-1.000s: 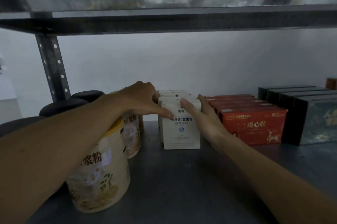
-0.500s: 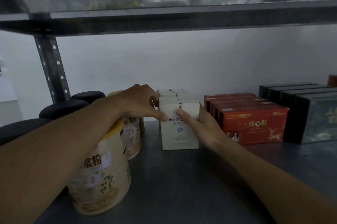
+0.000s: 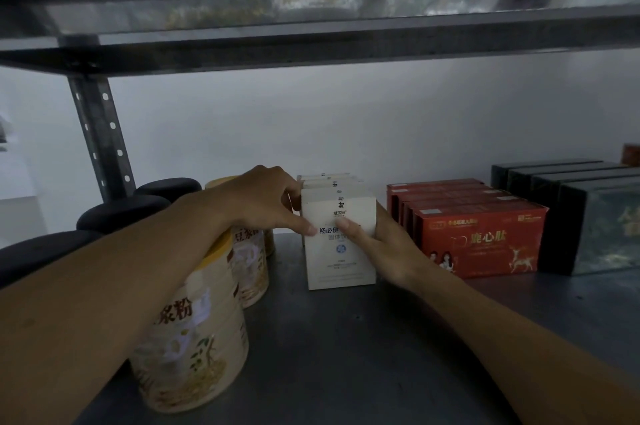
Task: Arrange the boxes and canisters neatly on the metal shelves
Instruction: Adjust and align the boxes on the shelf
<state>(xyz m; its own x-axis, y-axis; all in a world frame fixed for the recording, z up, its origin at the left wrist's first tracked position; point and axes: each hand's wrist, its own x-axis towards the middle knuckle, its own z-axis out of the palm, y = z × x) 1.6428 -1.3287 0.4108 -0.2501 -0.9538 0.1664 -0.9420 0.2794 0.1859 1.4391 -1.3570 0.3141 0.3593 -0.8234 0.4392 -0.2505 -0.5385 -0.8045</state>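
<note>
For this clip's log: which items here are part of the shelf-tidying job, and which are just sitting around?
In the job: front white box, gripped by left hand and right hand; cream canisters; red boxes; dark boxes; black round lids, likely canisters; metal shelf.

Just there: brown item at far right edge, too cut off to identify; white wall.

Wall: plain white wall (image 3: 346, 119), 9 to 3 o'clock, behind the shelving.
Overhead: grey metal upper shelf (image 3: 311, 43), 12 o'clock.
Upright: perforated steel post (image 3: 100, 137), 10 o'clock.
Underfoot: dark grey shelf deck (image 3: 346, 355), 6 o'clock.
Light: dim, brightest on the wall.
</note>
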